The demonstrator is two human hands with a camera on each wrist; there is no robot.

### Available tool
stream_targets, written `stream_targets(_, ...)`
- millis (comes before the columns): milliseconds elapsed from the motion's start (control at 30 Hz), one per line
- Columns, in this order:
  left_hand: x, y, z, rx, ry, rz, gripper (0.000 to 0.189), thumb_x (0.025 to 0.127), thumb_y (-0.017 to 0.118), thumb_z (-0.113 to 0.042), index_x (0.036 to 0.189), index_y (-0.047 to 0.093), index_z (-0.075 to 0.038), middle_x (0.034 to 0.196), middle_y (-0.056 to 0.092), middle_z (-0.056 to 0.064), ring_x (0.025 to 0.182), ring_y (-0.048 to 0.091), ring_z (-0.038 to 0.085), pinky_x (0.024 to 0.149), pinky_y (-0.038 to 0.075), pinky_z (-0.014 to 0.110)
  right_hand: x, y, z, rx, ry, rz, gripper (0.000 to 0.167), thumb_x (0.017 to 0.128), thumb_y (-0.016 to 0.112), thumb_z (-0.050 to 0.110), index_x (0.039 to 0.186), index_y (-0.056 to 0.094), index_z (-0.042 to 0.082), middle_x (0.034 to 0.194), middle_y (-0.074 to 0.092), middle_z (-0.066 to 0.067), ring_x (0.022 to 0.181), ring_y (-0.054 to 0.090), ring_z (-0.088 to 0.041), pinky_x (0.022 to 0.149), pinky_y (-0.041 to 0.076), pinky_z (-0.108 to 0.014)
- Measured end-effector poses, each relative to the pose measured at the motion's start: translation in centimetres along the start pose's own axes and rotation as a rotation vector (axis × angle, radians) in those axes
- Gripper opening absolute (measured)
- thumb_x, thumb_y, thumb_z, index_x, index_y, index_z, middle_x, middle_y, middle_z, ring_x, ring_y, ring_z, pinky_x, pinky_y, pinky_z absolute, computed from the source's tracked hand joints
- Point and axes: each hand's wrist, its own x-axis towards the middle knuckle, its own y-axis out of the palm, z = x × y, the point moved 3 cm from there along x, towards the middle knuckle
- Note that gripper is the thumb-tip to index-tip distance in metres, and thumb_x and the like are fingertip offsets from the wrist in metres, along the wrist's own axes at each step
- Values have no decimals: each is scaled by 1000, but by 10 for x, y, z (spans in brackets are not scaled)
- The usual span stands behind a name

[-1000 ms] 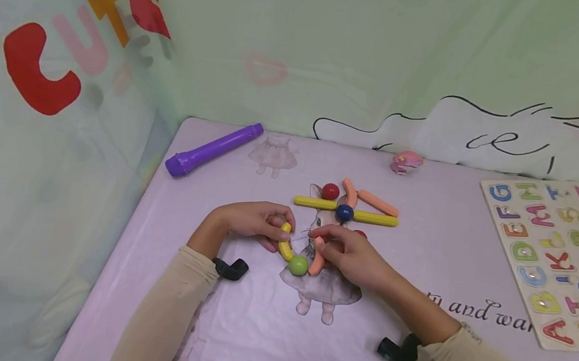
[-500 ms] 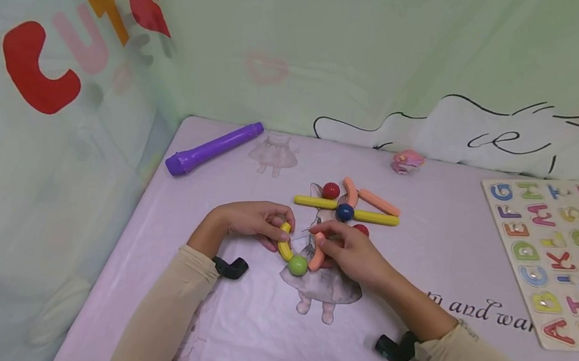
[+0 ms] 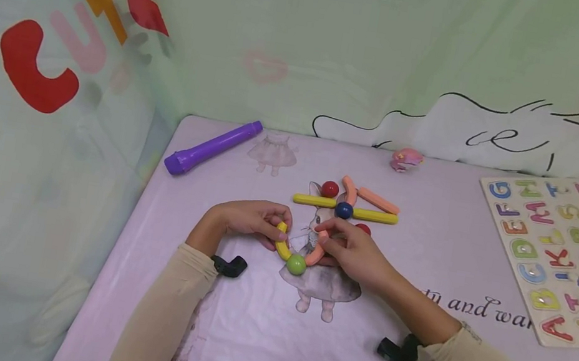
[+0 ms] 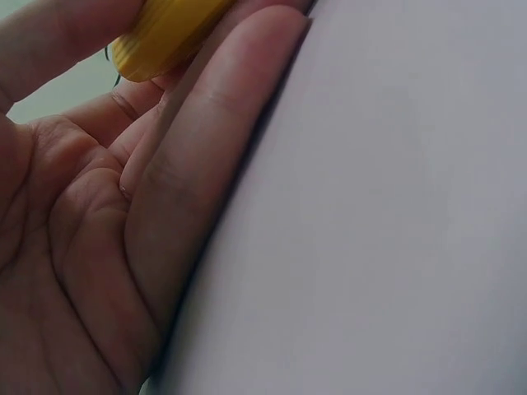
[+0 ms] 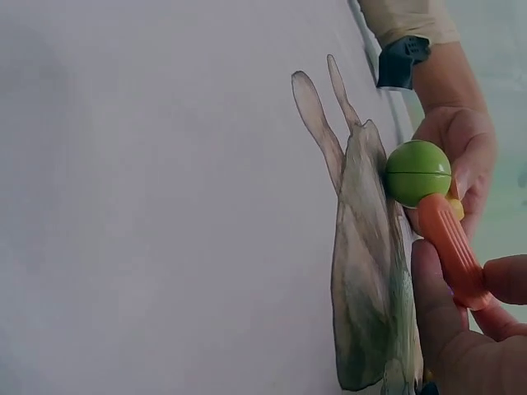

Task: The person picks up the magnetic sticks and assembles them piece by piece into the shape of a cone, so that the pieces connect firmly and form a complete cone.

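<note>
In the head view my left hand [image 3: 253,219] pinches a curved yellow magnetic stick [image 3: 282,246] between thumb and fingers. At that stick's lower end sits a green ball [image 3: 296,264]. A curved salmon-orange stick [image 3: 317,252] is pinched in my right hand [image 3: 357,249], its lower end right at the ball, so the three pieces form a U. The right wrist view shows the ribbed orange stick [image 5: 453,247] against the green ball [image 5: 418,173], with the left hand behind. Only an end of the yellow stick [image 4: 169,37] appears in the left wrist view.
Just beyond the hands lie a blue ball [image 3: 343,210], straight yellow sticks [image 3: 374,217], orange sticks [image 3: 379,201] and red balls [image 3: 330,189]. A purple microphone-shaped toy [image 3: 213,147] lies back left, a small pink toy [image 3: 406,160] at the back. An alphabet board [image 3: 529,300] is at right.
My right hand has turned the orange stick and brought its lower end left to the green ball, closing the gap. The left hand has barely shifted, still holding the yellow stick.
</note>
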Motion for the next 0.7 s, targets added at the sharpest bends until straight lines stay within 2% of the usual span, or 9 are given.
stream_targets(233, 0, 0, 0, -23, -5, -4, 20, 97, 66, -5, 112, 53, -4, 96, 69, 2, 91, 69, 15, 84, 61, 32, -9, -4, 0, -91, 25, -51, 33, 103, 63, 18, 132, 58, 3, 106, 74, -13, 91, 76, -21, 83, 62, -33)
stream_targets(467, 1, -1, 0, -17, -13, -18, 21, 98, 66, -6, 115, 53, -4, 98, 70, 3, 91, 70, 16, 83, 61, 33, -16, -10, -1, -322, -25, -93, 27, 99, 69, 21, 122, 67, 7, 93, 74, -3, 80, 70, -14, 74, 57, -27)
stream_targets(700, 1, -1, 0, -15, -17, -18, 23, 99, 64, -6, 119, 53, -3, 100, 71, 3, 90, 71, 16, 84, 62, 34, -20, -12, -5, -375, -46, -105, 21, 96, 72, 22, 113, 72, 10, 92, 73, -1, 80, 68, -13, 71, 56, -25)
